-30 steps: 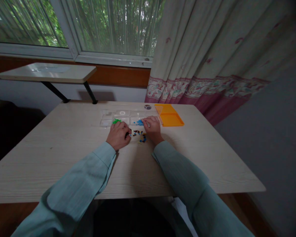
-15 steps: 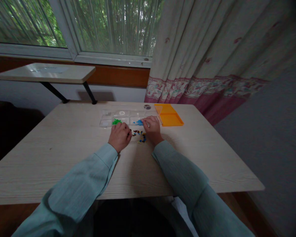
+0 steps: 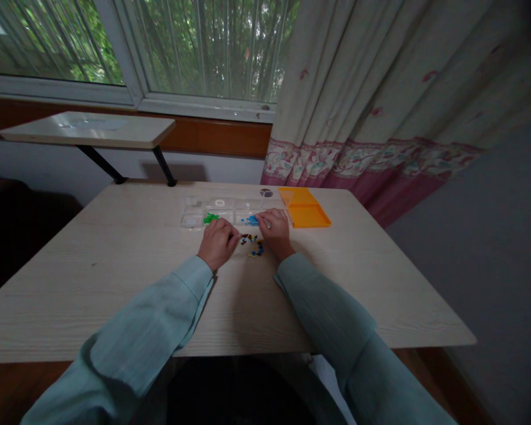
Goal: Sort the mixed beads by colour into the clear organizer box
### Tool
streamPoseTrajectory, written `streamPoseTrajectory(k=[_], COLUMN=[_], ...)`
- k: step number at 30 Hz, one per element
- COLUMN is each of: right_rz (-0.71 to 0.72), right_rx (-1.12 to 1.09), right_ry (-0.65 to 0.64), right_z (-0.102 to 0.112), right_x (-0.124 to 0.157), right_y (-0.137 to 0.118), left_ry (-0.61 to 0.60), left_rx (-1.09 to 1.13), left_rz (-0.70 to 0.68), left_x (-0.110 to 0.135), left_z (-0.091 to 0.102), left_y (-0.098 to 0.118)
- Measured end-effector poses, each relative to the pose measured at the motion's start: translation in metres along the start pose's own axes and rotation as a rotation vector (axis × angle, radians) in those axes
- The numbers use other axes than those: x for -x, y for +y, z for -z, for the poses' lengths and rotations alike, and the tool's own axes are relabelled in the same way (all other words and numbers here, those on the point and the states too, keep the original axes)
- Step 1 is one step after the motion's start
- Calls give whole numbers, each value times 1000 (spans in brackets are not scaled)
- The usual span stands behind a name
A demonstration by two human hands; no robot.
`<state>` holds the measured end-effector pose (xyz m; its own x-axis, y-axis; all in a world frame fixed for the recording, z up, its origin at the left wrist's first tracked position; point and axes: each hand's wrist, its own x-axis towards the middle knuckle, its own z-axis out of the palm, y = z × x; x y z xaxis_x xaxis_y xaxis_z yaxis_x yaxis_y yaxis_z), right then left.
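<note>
A small heap of tiny coloured pieces point(image 3: 251, 243), red, blue, yellow and dark, lies on the wooden table point(image 3: 115, 265) between my hands. My left hand point(image 3: 219, 243) rests just left of the heap, fingers curled in a pinch whose tips touch its edge. My right hand point(image 3: 274, 231) sits right of the heap, fingers closed, its tips at the blue pieces point(image 3: 250, 220) in a clear compartment tray point(image 3: 197, 211). Green pieces point(image 3: 210, 218) fill another cell of that tray. What each hand pinches is too small to see.
An orange lid point(image 3: 304, 213) lies open at the tray's right end. A small round dark object point(image 3: 266, 192) sits behind the tray. A white shelf on black brackets point(image 3: 88, 130) hangs below the window, and a patterned curtain point(image 3: 380, 118) falls at the right.
My left hand has slid a little to the right, up against the heap. My right hand has stayed at the blue compartment.
</note>
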<state>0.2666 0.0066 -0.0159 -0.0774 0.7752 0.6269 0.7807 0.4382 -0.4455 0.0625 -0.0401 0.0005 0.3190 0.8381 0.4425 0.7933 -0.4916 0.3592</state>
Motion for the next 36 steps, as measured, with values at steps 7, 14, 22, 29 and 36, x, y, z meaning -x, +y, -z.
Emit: streamPoseTrajectory(k=[7,14,22,29,36], right_rz=[179,378,333,374,376], right_rx=[-10,-11,38,140,141], right_ry=[-72,-81,-46,-60,-78], right_z=[6,12,8,13,12], right_x=[3,7,11,13,13], right_y=[-26,-48,-52,-54,-53], left_ry=[99,120,143,195,197], left_rx=[343,583,759,711,610], left_rz=[132,235,289,290,196], left_x=[-9,-10,-9,-8,-8], left_z=[-2,-3,-9,-7,-3], left_y=[-16,-16,-13,-11,-7])
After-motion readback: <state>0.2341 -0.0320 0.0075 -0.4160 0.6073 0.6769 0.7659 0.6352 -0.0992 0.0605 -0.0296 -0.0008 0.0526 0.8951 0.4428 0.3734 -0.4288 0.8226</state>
